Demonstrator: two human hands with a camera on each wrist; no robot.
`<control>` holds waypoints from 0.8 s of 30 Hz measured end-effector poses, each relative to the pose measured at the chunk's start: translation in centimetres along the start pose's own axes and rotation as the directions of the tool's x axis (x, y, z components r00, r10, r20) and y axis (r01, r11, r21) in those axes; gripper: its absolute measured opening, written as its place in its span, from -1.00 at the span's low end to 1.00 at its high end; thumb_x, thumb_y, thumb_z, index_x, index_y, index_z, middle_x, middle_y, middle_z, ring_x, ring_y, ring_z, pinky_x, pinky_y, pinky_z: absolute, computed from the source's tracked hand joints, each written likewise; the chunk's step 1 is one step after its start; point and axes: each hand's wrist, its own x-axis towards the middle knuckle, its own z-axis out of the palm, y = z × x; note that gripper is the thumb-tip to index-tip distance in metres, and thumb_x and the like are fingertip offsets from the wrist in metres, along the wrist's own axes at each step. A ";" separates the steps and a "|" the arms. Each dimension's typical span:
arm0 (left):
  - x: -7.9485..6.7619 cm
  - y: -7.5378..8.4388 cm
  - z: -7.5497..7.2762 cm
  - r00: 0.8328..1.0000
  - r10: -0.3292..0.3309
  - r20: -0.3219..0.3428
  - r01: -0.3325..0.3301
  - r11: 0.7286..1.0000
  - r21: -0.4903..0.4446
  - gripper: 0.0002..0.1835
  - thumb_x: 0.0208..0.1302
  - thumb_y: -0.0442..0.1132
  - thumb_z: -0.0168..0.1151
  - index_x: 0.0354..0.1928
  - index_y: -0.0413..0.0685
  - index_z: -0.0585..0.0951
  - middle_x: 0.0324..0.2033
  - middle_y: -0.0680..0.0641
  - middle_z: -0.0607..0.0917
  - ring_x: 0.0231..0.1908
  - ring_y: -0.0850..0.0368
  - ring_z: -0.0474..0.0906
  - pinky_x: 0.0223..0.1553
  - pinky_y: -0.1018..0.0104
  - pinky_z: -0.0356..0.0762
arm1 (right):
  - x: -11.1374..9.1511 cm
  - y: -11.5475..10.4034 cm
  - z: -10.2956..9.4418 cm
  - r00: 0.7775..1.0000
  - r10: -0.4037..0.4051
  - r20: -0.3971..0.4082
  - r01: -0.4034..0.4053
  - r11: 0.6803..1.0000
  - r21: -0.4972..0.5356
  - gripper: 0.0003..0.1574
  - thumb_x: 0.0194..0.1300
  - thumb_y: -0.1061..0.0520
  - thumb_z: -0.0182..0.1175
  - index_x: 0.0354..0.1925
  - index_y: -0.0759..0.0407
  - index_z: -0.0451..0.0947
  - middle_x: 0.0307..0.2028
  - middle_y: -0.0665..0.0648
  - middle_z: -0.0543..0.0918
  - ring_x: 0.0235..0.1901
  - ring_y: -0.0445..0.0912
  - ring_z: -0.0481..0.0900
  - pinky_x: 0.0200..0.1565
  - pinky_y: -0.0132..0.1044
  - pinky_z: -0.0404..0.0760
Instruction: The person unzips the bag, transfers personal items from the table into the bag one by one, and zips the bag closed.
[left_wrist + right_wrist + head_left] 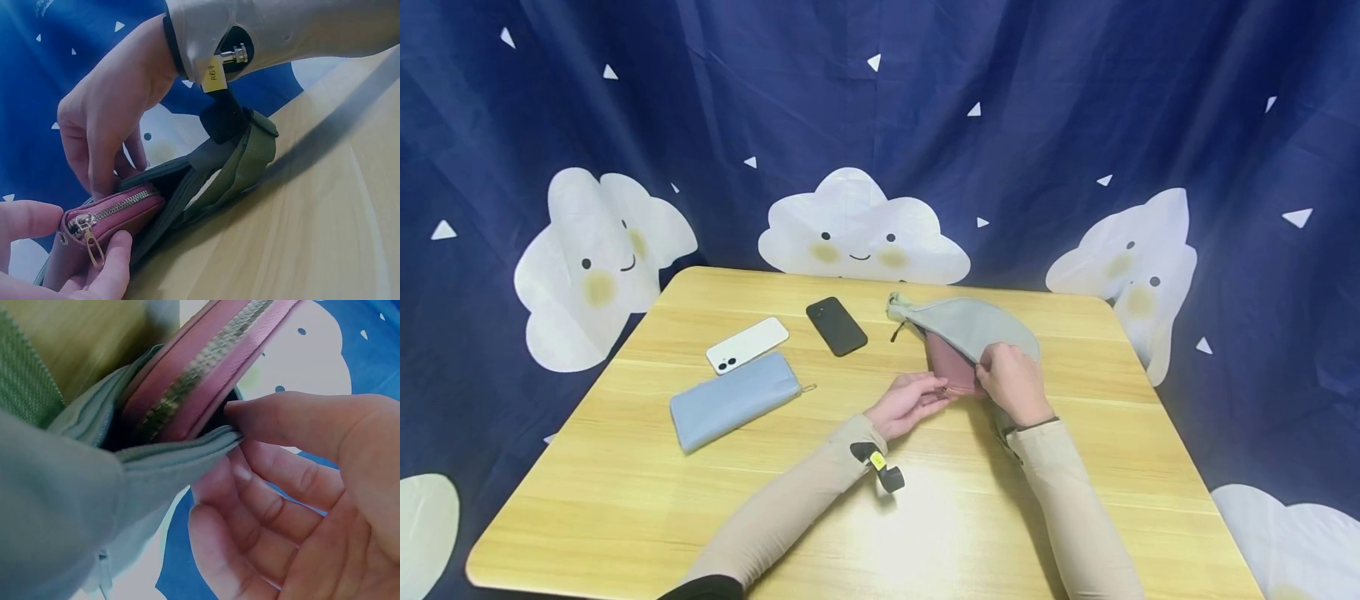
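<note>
A pink zip wallet (952, 367) sits partly inside the open mouth of a grey-green waist bag (977, 321) on the table's right half. My left hand (912, 403) pinches the wallet's outer end between thumb and fingers. In the left wrist view, the wallet's metal zip (125, 205) and gold pull (94, 247) lie near those fingers. My right hand (1017, 383) pinches the edge of the bag's opening. In the right wrist view, its thumb (281, 422) presses on that rim beside the wallet. The wallet's inner end is hidden in the bag.
On the wooden table (775, 517), a light blue long wallet (737, 400) lies at the left, close to a white phone (747, 345). A black phone (837, 326) lies between them and the bag. Behind the table hangs a blue cloud-patterned curtain (820, 100).
</note>
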 end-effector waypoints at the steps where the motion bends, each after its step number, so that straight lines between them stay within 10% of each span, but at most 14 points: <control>1: 0.0 0.0 0.1 1.000 0.001 0.004 -0.001 1.000 0.003 -0.72 0.47 -0.42 0.13 0.15 -0.36 0.56 -0.12 -0.11 0.76 -0.07 0.10 0.75 0.42 0.02 0.52 | 0.0 0.0 0.0 1.000 -0.002 0.002 0.002 1.000 0.001 -0.78 0.23 0.22 0.30 -0.55 0.08 0.66 -0.48 0.12 0.75 -0.54 0.00 0.60 -0.53 -0.13 0.55; 16: -0.1 -0.4 1.0 0.997 -0.071 -0.009 0.072 0.990 0.125 -0.60 0.55 -0.26 0.01 0.28 -0.36 0.42 0.31 -0.40 0.52 0.36 -0.25 0.50 0.49 -0.09 0.41 | 0.0 -0.1 0.3 1.000 -0.011 -0.006 0.011 1.000 0.011 -0.75 0.18 0.24 0.26 -0.61 0.06 0.60 -0.58 0.07 0.68 -0.57 -0.02 0.56 -0.55 -0.20 0.46; 24: -0.1 0.0 0.9 0.997 -0.077 -0.020 0.078 0.994 0.079 -0.60 0.47 -0.30 0.04 0.24 -0.38 0.44 0.13 -0.29 0.59 0.17 -0.08 0.56 0.52 -0.04 0.38 | 0.0 -0.1 0.3 1.000 -0.019 -0.009 0.019 1.000 0.019 -0.76 0.18 0.24 0.27 -0.61 0.07 0.61 -0.57 0.08 0.69 -0.58 -0.03 0.55 -0.56 -0.20 0.46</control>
